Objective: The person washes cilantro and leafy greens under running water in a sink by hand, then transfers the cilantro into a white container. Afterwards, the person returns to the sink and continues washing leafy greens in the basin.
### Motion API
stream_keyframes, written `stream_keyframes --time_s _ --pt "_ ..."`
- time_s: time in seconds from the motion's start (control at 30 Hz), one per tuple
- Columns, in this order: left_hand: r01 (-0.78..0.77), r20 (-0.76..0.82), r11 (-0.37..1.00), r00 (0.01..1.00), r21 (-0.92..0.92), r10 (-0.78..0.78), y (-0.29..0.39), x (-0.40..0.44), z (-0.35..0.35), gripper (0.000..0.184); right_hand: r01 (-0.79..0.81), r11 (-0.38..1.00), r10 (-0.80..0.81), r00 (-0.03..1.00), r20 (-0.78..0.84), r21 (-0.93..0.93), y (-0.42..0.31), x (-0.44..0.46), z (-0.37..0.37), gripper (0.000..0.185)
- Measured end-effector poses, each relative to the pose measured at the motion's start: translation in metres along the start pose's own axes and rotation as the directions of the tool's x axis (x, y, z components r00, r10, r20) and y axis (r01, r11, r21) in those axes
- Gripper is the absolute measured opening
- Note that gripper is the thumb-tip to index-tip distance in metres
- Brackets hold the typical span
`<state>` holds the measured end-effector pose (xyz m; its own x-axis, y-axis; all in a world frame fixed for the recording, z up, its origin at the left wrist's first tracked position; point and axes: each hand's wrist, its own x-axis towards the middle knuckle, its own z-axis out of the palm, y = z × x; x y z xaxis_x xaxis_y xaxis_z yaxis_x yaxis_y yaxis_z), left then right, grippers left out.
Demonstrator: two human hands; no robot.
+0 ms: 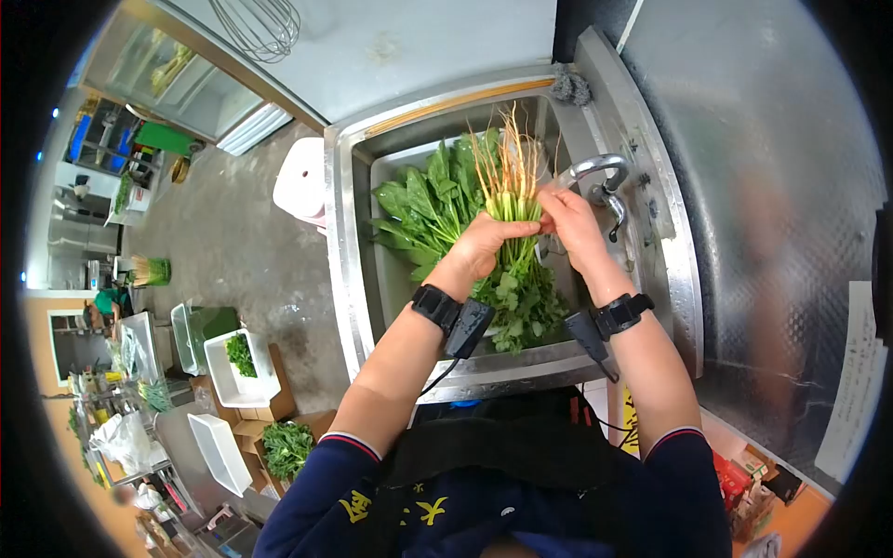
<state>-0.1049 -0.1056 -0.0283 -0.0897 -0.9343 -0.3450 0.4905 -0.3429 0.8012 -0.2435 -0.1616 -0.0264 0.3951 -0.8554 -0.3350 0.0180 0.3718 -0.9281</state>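
My left hand [484,244] is wrapped around the stems of a bunch of coriander [516,302], its pale roots pointing up toward the far side and its leaves hanging toward me. At the right edge of the same bunch, the fingers of my right hand [569,219] are pinched together against the stems by the root ends. Broad-leaved greens [423,200] lie in a white tub [379,172] inside the steel sink [346,251], left of and beneath my hands. Just right of my right hand, the curved faucet [600,166] reaches over the basin.
Left of the sink, a white plastic container [299,181] stands near the floor. Farther left are a white bin with greens [260,386], another white bin [219,451] and a leafy pile [288,448]. A steel wool scrubber [570,86] sits at the sink's far corner.
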Motion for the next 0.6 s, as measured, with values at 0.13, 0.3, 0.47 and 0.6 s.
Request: stream_keyframes --time_s 0.13,0.3,0.47,0.6 --pt "0.072 -0.033 0.995 0.997 -0.07 -0.075 -0.001 0.002 -0.003 0.032 0.022 0.997 -0.016 0.996 0.091 -0.073 0.007 0.008 -0.015 0.024" --pt "0.066 -0.01 0.997 0.998 -0.027 -0.067 -0.006 0.008 -0.001 0.03 0.024 0.976 -0.001 0.994 0.106 -0.214 0.002 0.006 -0.017 0.03" --pt "0.039 0.015 0.996 0.999 0.082 -0.04 -0.011 0.014 0.001 0.033 -0.027 0.938 0.075 0.989 0.127 -0.346 -0.001 0.013 -0.018 0.029" --pt "0.15 -0.001 0.988 0.989 -0.023 -0.15 -0.003 0.01 -0.001 0.033 -0.128 0.986 0.146 0.973 0.177 -0.109 -0.003 0.015 -0.025 0.027"
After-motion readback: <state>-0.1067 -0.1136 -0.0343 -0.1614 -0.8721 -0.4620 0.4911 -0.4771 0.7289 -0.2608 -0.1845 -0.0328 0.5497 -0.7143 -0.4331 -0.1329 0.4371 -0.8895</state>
